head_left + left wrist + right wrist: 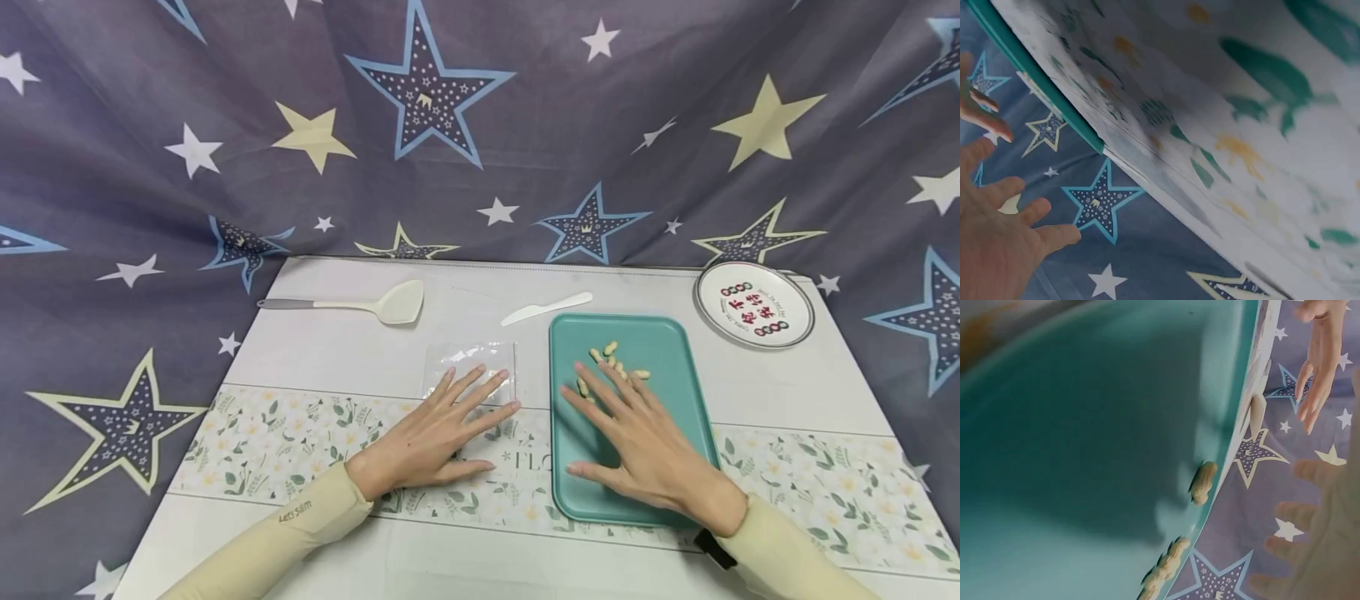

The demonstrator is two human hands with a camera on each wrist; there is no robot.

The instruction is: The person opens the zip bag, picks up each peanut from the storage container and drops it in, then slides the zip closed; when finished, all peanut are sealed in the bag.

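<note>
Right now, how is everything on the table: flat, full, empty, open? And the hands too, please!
Left hand: fingers spread, holding nothing.
Right hand: fingers spread, holding nothing.
Tan, knobbly peanuts: in their shells, loose.
Teal rectangular tray: right side up, peanuts inside.
Clear rectangular plastic piece, maybe a bag: flat, partly hidden.
Cream spatula with grey handle: lying flat.
White plastic-looking knife: lying flat.
Round white plate with red writing: face up, empty.

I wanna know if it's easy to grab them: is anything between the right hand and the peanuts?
Nothing visible is in the way. The right hand is spread over the teal tray, close to the peanuts, with no object showing between them.
</note>
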